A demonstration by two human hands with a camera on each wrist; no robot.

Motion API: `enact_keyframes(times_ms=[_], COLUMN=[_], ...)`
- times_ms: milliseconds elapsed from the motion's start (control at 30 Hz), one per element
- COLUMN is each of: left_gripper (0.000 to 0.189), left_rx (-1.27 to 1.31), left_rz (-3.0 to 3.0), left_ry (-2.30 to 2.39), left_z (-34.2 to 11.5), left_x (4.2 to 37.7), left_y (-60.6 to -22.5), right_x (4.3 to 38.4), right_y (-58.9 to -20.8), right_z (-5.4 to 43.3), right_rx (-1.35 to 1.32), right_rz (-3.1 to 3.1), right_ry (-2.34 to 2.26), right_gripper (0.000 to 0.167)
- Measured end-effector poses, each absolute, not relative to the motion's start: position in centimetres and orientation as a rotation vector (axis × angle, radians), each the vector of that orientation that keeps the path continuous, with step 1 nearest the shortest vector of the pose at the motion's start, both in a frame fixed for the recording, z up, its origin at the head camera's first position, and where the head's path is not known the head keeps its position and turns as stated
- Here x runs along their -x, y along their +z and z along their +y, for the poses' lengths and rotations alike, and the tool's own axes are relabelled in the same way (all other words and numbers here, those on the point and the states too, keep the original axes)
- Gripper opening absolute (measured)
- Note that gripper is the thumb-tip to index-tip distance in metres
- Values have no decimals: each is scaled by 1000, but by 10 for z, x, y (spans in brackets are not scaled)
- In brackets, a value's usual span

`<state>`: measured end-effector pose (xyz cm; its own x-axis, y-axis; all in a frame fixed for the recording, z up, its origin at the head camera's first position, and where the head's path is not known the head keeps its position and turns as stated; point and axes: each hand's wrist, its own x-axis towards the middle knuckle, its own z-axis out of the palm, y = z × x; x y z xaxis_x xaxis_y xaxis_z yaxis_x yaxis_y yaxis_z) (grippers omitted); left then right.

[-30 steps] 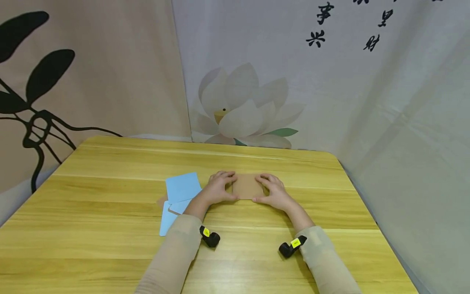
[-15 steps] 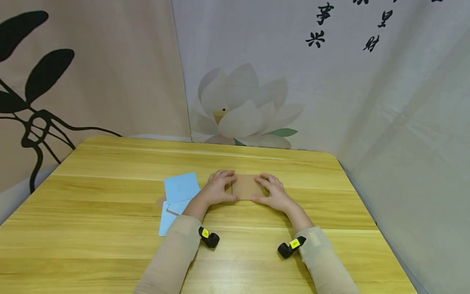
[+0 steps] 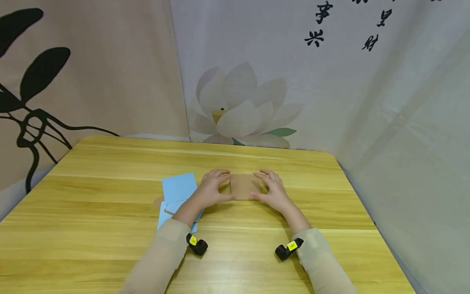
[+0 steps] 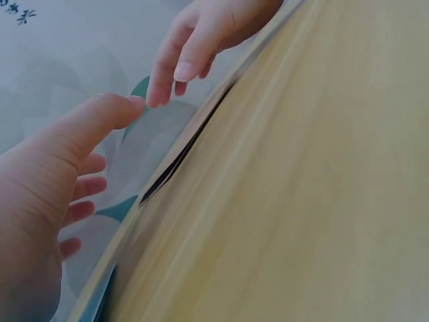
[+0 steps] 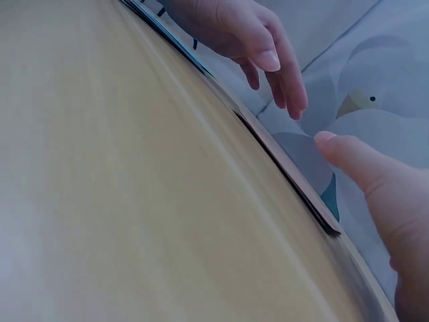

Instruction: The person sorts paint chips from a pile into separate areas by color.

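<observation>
A thin square piece of brown card lies flat on the table between the two hands. Its edge shows as a thin layered strip in the right wrist view, where the card has a dark underside. My left hand hovers at its left side, thumb and fingers spread and relaxed. On the right side my right hand is held the same way, its fingertips over the card's edge. Both wrist views show the hands above the card, apart from it and holding nothing.
Several light blue cards lie overlapping to the left, partly under the left forearm. A bit of brown card sticks out beneath them. The wooden table ends at a back edge before a printed curtain.
Both hands have loosened from the brown card. The left hand and forearm have shifted left, uncovering more of the blue cards. The brown card stays on the table.
</observation>
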<state>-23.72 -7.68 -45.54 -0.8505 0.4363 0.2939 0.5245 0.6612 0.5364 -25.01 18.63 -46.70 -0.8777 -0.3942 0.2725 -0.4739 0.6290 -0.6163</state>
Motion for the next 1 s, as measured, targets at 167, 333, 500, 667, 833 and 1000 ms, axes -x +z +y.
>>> enact_keyframes(times_ms=[167,333,500,667,833,1000], left_gripper=[78,78,80,82,84,85], left_rx=[761,741,725,706,680,635], left_rz=[-2731,-2742,-2762,-2762,-2756,-2772], left_ry=[-967,-956,-929,-888,-893,-907], left_z=[-97,-121,-141,-158,-176,-195], left_x=[230,224,219,217,212,206], left_y=[-454,-453,-453,-455,-456,-457], right_x=[249,246,242,240,237,236], right_y=[-467,-466,-464,-463,-462,-463], right_z=[176,163,145,123,100,80], right_rx=[-796,-859,-902,-945,-988,-1021], right_rz=[-2700,-2681,-2708,-2725,-2765,-2780], right_ry=[1020,980,955,943,940,937], right_gripper=[68,68,69,71,73,74])
